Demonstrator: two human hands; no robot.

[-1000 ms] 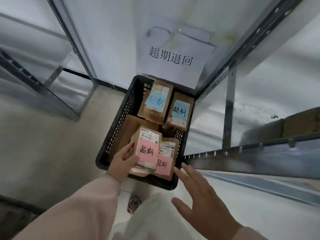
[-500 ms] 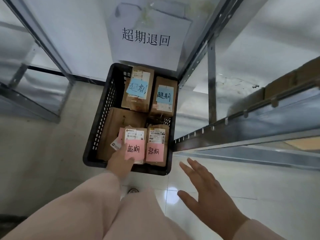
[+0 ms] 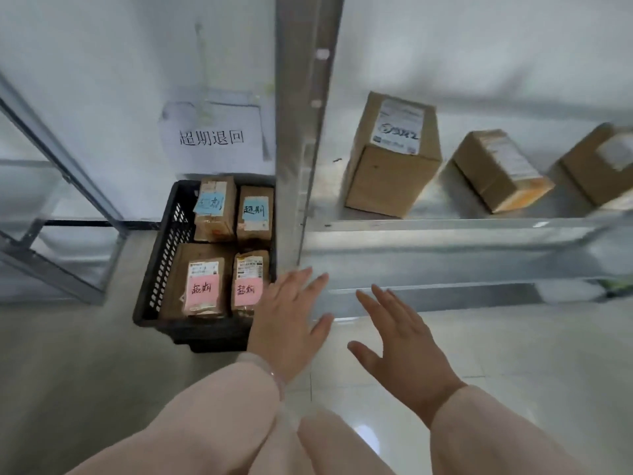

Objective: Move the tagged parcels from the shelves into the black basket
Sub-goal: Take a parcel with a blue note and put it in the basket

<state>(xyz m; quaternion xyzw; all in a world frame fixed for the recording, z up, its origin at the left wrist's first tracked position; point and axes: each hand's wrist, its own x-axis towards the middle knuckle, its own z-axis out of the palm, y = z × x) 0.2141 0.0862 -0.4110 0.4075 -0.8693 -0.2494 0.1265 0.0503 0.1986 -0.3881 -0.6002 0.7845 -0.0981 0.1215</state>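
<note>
**Four tagged parcels lying in the basket, both hands free**

The metal shelf (image 3: 445, 231) is carrying a tall brown box (image 3: 390, 159) and two smaller boxes (image 3: 496, 169). None is showing a coloured tag from here, so I cannot tell whether more are waiting. The black basket (image 3: 161, 262) is sitting on the floor beside the shelf upright, holding two blue-tagged parcels (image 3: 255, 214) at the back and two pink-tagged parcels (image 3: 202, 286) in front. The left hand (image 3: 287, 320) is hovering at the basket's near right corner, fingers straight and spread, gripping nothing. The right hand (image 3: 404, 347) is floating beside it, equally flat and empty.
</note>
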